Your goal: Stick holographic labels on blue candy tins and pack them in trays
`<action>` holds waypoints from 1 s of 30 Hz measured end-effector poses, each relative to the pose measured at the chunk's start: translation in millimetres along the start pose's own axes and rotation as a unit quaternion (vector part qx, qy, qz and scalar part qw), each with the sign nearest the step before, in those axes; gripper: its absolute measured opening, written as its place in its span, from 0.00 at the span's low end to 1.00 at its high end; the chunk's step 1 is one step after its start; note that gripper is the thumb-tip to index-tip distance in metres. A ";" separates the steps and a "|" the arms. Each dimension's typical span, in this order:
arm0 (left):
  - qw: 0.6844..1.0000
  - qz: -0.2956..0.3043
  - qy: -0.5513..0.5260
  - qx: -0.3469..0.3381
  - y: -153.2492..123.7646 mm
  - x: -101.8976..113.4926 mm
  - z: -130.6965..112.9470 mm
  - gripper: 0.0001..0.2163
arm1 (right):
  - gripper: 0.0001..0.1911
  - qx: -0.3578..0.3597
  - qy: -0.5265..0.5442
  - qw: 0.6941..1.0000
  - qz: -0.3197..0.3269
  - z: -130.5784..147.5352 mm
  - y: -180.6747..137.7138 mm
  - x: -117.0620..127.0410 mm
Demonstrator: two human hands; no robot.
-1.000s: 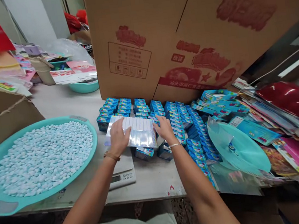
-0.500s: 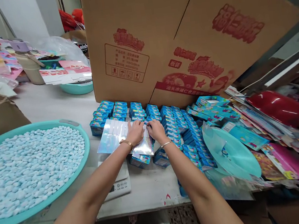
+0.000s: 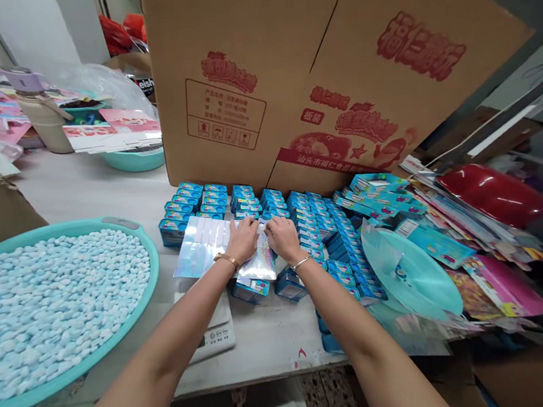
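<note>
A shiny holographic sheet (image 3: 202, 247) with white strips lies over a small white scale (image 3: 214, 324) and the front rows of small blue boxes (image 3: 272, 207). My left hand (image 3: 242, 239) rests on the sheet's right end, fingers bent and pinching at its edge. My right hand (image 3: 282, 237) meets it there, fingers curled on the same edge. Both wrists wear thin bracelets.
A teal basin (image 3: 155, 272) full of pale blue tablets sits at the left. A large brown carton (image 3: 314, 71) stands behind the boxes. A teal plastic lid (image 3: 410, 272) and piles of coloured packaging cards (image 3: 491, 274) lie at the right. More clutter fills the far left.
My left hand slid right along the sheet and met my right hand at its right end. The view drifted slightly right.
</note>
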State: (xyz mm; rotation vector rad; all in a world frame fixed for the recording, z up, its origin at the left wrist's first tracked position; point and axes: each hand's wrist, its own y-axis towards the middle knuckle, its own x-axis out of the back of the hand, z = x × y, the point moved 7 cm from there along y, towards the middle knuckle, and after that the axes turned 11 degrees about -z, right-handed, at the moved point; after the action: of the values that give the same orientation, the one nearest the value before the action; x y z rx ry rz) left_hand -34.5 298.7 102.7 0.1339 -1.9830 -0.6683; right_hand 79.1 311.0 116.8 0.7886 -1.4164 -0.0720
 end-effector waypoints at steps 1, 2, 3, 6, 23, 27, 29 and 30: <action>1.000 0.000 0.000 -0.001 0.0 0.1 -0.3 0.17 | 0.09 0.001 -0.001 1.000 0.000 0.0 -0.3 0.2; 1.000 0.000 0.000 -0.001 0.1 0.2 -0.5 0.17 | 0.09 -0.001 -0.001 1.000 -0.001 -0.3 -0.3 0.7; 1.000 -0.001 0.000 -0.002 0.1 0.4 -0.7 0.17 | 0.09 -0.004 -0.002 1.000 -0.003 -0.9 0.1 1.4; 1.000 -0.001 0.001 -0.002 0.1 1.2 -1.4 0.17 | 0.13 -0.018 -0.005 1.000 -0.011 -3.7 2.7 3.5; 1.000 -0.004 -0.007 0.004 -1.3 1.4 -1.1 0.17 | 0.11 0.012 0.009 0.999 -0.042 -0.7 0.1 4.8; 1.000 -0.005 -0.011 0.006 -2.4 0.7 -1.6 0.17 | 0.09 0.001 0.018 0.998 -0.053 1.9 -0.4 14.9; 1.000 -0.004 -0.015 0.009 -3.3 -1.0 -1.1 0.17 | 0.08 -0.002 0.022 0.998 -0.059 3.1 -3.6 28.5; 1.000 -0.002 -0.018 0.010 -3.5 -2.0 -0.3 0.16 | 0.08 -0.004 0.025 0.998 -0.063 3.1 -6.0 38.2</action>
State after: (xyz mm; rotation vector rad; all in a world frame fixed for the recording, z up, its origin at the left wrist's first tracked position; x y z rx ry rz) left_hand -33.9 296.4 99.4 0.1378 -2.0241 -0.6581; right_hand 86.2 286.4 146.0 0.8673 -1.3176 -0.1539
